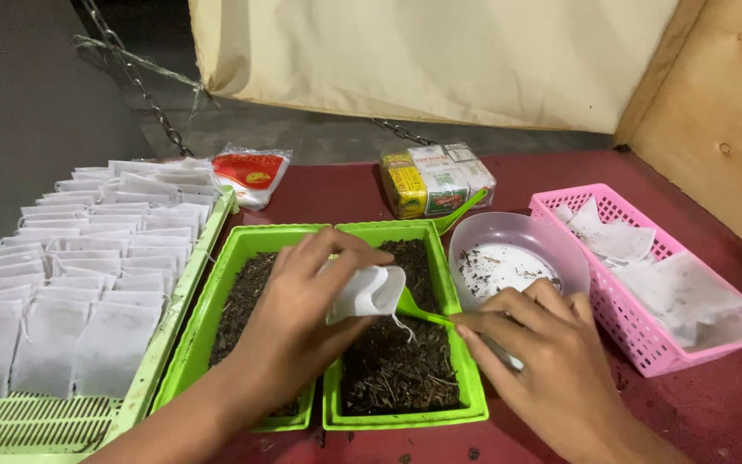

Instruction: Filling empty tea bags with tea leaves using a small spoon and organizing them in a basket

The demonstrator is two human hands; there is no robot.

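Head view: the person is working over the right green tray, which is serving as the landmark here.
Left hand: it is hovering above the tray's left half, fingers curled narrowly around a small white paper pouch, mouth tipped toward the right.
Right hand: it is resting at the tray's right rim, fingertips pinching the handle of a green plastic scoop that is pointing into the pouch mouth.
Doing it well: judging by the angle, keeping the mouth pinched open and the scoop low over the tray would let spills fall back into the dark leaves.
Leaves: dry, dark, twiggy and crumbly, filling the tray.
Pouch: thin, matte, soft paper with a fine string dangling below.
Second green tray: touching the landmark tray's left side, also holding dark leaves.
Filled pouches: flat white squares lying in rows on a pale slatted tray, further left.
Bowl: translucent, round, speckled inside, just right of the tray.
Pink basket: latticed plastic, further right, holding limp empty pouches.
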